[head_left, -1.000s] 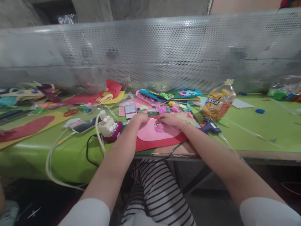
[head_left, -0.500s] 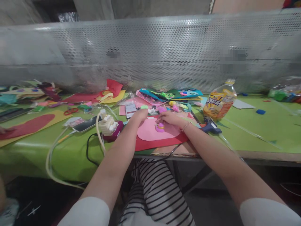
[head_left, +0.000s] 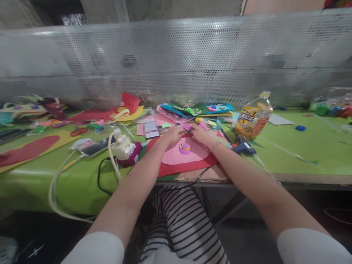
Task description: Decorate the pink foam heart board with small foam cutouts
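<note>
Over the pink sheet's [head_left: 176, 159] far edge, the left hand [head_left: 174, 134] angles inward; nearer the wearer, about equally close to both hands, lies the purple-and-yellow figure [head_left: 184, 148], long axis sideways; then the right hand [head_left: 200, 134]. Whether either's fingers grip anything, I cannot tell.

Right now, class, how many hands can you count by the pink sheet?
2: the left hand near the far left edge of the pink sheet, and the right hand near its far right edge.
</note>
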Available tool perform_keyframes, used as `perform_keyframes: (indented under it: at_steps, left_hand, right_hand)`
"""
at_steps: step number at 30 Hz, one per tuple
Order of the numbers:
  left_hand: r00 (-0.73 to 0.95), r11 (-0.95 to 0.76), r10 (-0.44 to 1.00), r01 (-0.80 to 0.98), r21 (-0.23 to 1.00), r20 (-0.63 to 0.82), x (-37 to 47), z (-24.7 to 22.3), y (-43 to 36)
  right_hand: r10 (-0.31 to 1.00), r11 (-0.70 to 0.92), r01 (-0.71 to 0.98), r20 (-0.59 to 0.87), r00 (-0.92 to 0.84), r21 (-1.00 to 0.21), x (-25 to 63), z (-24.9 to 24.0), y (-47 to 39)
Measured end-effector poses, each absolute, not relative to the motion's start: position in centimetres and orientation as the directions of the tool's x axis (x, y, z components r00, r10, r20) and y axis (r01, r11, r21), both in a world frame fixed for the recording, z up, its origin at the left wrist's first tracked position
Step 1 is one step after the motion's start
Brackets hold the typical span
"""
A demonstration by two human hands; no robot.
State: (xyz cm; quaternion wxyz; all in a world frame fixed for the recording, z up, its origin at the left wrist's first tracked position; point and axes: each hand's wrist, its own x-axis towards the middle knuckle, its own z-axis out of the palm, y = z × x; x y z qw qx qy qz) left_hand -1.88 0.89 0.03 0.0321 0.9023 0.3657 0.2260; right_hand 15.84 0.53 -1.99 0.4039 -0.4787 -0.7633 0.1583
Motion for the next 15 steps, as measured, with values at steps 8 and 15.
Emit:
perform_keyframes:
  at_steps: [8,15]
  left_hand:
    - [0.672,-0.713,0.627,0.699,-0.058,0.395,-1.5,-0.6,0.3]
    - [0.557,-0.613,0.714,0.79,-0.006,0.424,0.0,-0.2,-0.2]
  right_hand:
    - [0.929,0.359,0.485,0.356,-0.102,-0.797,16.0,-1.5,0.2]
    - [0.882,0.457,0.523,0.44,-0.166,-0.719,15.8,-0.9,-0.1]
